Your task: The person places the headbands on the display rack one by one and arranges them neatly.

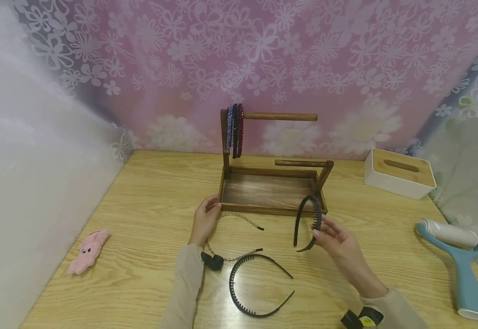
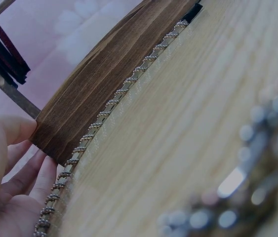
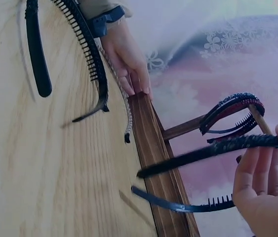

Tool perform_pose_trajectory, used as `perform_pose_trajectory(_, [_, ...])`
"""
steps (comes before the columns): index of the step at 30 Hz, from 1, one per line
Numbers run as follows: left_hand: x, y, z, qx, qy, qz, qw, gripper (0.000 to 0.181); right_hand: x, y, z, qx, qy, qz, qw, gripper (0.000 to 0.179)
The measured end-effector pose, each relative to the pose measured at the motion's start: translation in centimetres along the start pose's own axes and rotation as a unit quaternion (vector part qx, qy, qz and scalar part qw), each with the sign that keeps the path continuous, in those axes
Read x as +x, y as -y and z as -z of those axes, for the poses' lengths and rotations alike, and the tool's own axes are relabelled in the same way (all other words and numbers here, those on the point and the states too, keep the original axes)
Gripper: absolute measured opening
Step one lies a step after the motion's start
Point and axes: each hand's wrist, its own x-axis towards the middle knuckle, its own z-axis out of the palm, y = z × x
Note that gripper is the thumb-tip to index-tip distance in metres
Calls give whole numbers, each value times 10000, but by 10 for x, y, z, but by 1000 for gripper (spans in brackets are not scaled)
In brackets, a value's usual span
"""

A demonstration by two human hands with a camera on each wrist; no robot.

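Note:
My left hand [image 1: 204, 222] grips the front left corner of a dark wooden headband stand [image 1: 271, 210], thumb on the front wall in the left wrist view. A black toothed headband [image 1: 317, 215] is pinched in my right hand [image 1: 341, 249], held upright before the stand's front right corner with its ends downward. On the upper left arm hang several headbands [image 1: 234, 130], blue, black and dark red. A beaded headband [image 1: 240, 216] lies by my left hand, partly hidden by the wrist. Nearer me another black toothed headband [image 1: 232, 285] lies with its ends to the right.
The stand's lower right arm [image 1: 302, 163] carries no headband. At the right are a white tissue box [image 1: 399, 178] with a wooden lid and a blue-handled lint roller [image 1: 466, 278]. A pink plush toy [image 1: 87, 252] lies at the left. Curtains enclose the table.

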Motion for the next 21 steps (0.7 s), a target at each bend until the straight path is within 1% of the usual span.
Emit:
perform_pose_trajectory(3, [0, -1, 0, 17, -26, -22, 10000, 36, 1, 1, 3, 187, -67, 320, 9993, 36])
perform_pose_trajectory(5, [0, -1, 0, 3, -32, -46, 10000, 36, 3, 3, 6, 204, -144, 487, 9985, 33])
perform_pose_trajectory(8, [-1, -1, 0, -25, -34, -58, 10000, 36, 9, 9, 14, 287, -270, 733, 9965, 34])
perform_pose_trajectory(10, [-1, -1, 0, -17, -41, -49, 10000, 36, 15, 13, 21, 470, -318, 970, 9937, 36])
perform_pose_trajectory(12, [-1, -1, 0, -22, -45, -39, 10000, 36, 21, 17, 28, 733, -346, 1260, 9887, 37])
perform_pose_trajectory(15, [-1, -1, 0, -16, -57, 6, 10000, 36, 31, 23, 38, 972, -434, 1611, 9812, 37])
perform_pose_trajectory(17, [-1, -2, 0, -27, -60, 34, 10000, 36, 38, 26, 44, 994, -565, 1729, 9783, 37])
perform_pose_trajectory(21, [-1, -1, 0, -44, -52, 50, 10000, 38, 54, 32, 53, 863, -756, 1833, 9763, 37])
